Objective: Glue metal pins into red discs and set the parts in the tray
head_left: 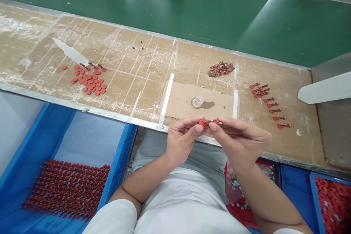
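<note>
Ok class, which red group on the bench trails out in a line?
The red pins at right: they run singly in a row, unlike the bunched middle heap and the clustered discs at left.

Left hand (181, 140) and right hand (240, 142) pinch a red part (204, 123) near a cardboard sheet (197, 100); red discs (89, 82) lie left of the sheet, red pins (259, 90) right.

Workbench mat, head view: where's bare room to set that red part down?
Free mat lies between the red discs and the heap of red pins, above the cardboard pad. Another patch lies right of the row of pins. Crowded: the blue bin at lower left, packed with red pins.
</note>
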Action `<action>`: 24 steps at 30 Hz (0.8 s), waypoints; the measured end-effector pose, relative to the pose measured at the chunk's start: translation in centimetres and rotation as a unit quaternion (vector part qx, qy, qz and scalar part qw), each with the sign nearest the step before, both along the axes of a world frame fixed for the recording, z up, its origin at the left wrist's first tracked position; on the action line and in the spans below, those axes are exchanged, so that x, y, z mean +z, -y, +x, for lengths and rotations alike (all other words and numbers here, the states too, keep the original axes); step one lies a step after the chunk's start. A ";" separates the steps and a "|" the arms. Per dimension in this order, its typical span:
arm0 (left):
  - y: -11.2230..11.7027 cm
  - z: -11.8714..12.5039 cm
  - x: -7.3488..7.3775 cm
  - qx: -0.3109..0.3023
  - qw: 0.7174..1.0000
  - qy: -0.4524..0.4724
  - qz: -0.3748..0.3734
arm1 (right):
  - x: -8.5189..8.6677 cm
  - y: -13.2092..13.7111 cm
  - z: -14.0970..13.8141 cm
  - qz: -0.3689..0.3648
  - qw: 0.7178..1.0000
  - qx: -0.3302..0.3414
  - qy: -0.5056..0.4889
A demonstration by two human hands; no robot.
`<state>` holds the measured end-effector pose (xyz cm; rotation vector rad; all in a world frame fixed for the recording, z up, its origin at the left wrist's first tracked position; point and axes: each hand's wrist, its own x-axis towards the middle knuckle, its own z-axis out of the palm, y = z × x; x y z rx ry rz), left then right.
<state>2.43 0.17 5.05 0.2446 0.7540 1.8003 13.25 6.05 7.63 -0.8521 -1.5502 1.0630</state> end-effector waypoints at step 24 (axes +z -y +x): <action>0.1 0.0 -0.3 0.006 1.000 -0.001 -0.019 | -0.5 0.1 0.2 0.028 0.999 -0.016 0.044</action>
